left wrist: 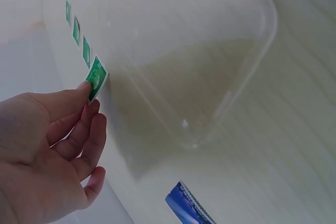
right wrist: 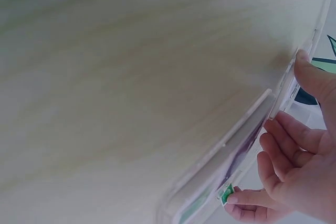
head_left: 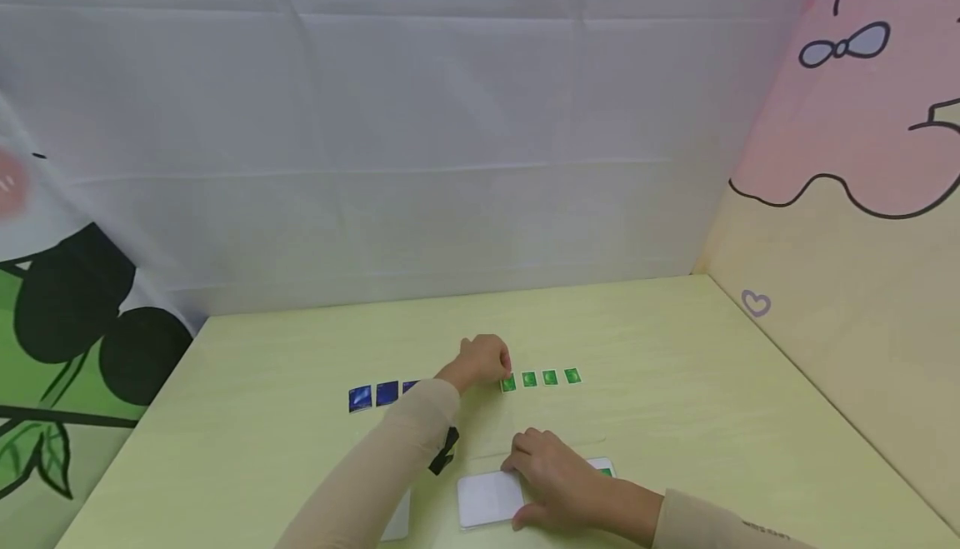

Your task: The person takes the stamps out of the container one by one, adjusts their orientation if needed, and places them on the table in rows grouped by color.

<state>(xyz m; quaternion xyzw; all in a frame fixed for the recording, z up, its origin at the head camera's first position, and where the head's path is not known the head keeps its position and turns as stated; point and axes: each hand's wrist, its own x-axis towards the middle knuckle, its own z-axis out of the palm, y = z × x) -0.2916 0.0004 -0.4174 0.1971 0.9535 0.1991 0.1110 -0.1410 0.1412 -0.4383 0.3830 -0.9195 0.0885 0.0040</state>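
In the head view, my left hand (head_left: 483, 359) reaches to the left end of a row of small green cards (head_left: 550, 377). Its thumb and fingers pinch one small green card (left wrist: 97, 78), tilted up in the left wrist view. My right hand (head_left: 555, 480) lies nearer the front edge. Its thumb and fingertips grip opposite edges of a flat white rectangular piece (head_left: 489, 500) with rounded corners. Partly hidden behind that hand is another flat white-edged case (right wrist: 220, 153), with green and purple showing on it.
Several small blue cards (head_left: 373, 395) lie in a row, partly covered by my left forearm. Another white piece (head_left: 397, 522) shows beside that forearm. A clear plastic container (left wrist: 270, 22) stands on the pale yellow table (head_left: 712, 416). A white cloth (head_left: 420, 132) hangs behind.
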